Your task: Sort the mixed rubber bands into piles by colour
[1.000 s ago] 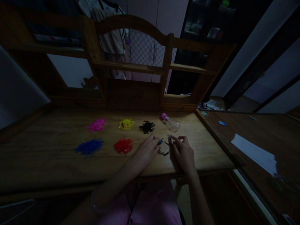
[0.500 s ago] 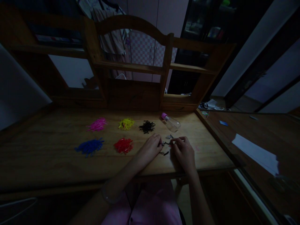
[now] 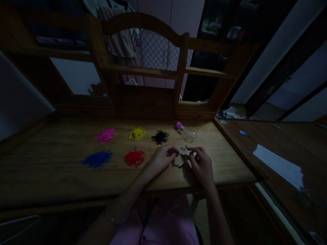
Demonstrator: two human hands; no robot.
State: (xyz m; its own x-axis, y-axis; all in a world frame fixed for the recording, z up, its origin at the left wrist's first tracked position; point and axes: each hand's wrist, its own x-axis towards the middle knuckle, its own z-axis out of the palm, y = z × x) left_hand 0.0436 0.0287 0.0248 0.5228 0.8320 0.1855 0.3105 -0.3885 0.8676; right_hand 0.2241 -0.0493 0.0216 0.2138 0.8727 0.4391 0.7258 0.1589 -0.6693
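Observation:
My left hand (image 3: 161,159) and my right hand (image 3: 201,164) rest on the wooden desk (image 3: 63,177), fingertips almost meeting. Both are closed in a pinch on a small dark elastic band (image 3: 181,154) stretched between them. A few loose dark bands (image 3: 178,165) lie on the desk just below the fingertips, and one small clip-like piece (image 3: 183,148) lies just above. The light is dim and the bands are tiny.
Sorted piles lie left of my hands: pink (image 3: 105,135), yellow (image 3: 137,134), black (image 3: 160,137), blue (image 3: 97,159), red (image 3: 134,158). A clear bottle with a pink cap (image 3: 186,132) lies behind my right hand. A wooden shelf unit (image 3: 145,73) stands at the back; white paper (image 3: 279,166) lies at the right.
My hands came closer together and both now pinch the same dark band; a second ago each held its own small piece, a little apart.

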